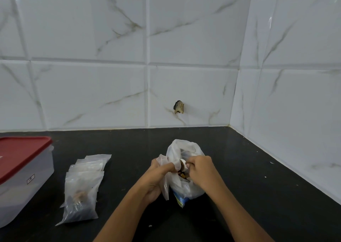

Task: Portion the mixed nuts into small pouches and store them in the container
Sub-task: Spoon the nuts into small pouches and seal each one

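While the container sits closed under its red lid at the far 9 o'clock edge of the black counter, the mixed nuts lie low inside a thin white plastic bag at 6 o'clock of the view, close to the person. Only a few brown and yellow pieces show through its mouth. The left hand has its fingers curled round a gathered fold of film on the bag's 9 o'clock side. The right hand has bent fingers pinching something white at the 3 o'clock rim, though I cannot tell whether that is only the bag's edge. The film looks soft, slick and crumpled, so it will probably slump and close once released. Holding the rim on both sides should keep it open, and the weight likely sits at the bottom. At 9 o'clock from the bag, between it and the container, lies a stack of small pouches, clear, limp and light, best lifted by the top edge. The nearest one seems to hold some nuts already. A small sticker on the container wall is too small to read. Blue print shows through the bag's base, with no words legible.
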A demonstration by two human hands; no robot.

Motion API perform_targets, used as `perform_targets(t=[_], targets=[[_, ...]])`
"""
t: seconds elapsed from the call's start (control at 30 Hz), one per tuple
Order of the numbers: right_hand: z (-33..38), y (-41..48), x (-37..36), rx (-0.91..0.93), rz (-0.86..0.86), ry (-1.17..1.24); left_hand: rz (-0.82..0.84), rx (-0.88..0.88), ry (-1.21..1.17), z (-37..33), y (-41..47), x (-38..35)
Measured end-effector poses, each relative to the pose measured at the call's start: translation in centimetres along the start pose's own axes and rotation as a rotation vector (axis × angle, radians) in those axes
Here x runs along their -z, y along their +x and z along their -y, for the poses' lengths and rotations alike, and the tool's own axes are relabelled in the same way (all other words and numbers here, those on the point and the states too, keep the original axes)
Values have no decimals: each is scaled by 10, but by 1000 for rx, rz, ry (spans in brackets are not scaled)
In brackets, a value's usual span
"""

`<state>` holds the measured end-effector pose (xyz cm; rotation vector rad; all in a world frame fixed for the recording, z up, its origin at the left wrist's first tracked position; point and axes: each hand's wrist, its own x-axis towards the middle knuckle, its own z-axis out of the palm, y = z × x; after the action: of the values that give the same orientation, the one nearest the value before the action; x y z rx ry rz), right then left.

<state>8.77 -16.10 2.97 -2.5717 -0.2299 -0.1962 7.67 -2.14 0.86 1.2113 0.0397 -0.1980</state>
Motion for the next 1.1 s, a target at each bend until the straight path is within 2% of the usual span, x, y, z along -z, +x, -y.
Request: perform_targets(t=[0.1, 0.37, 0.43, 0.6, 0.7, 0.77, 0.9, 1.0, 1.1], targets=[[-8, 3, 1, -80, 5, 200, 60, -12, -41, -2, -2, -3], [-17, 6, 2, -275, 32, 603, 67, -23, 13, -1, -2, -5], [-17, 7, 2, -246, 48, 535, 37, -19, 61, -1, -5, -8], [-15, 8, -8, -74, -10, 132, 14, -42, 110, -1, -9, -8], [-12, 7, -8, -40, -17, 65, -1, -62, 94, -1, -9, -10], [-11, 8, -6, -53, 6, 183, 0, -66, 46, -2, -10, -9], [-18, 12, 1, -242, 39, 547, 23, -63, 46, -3, -10, -9], [-21, 13, 4, -360, 73, 664, 27, -71, 115, -5, -11, -8], [-24, 13, 7, -395, 89, 757, 42, -79, 175, -6, -8, -5]])
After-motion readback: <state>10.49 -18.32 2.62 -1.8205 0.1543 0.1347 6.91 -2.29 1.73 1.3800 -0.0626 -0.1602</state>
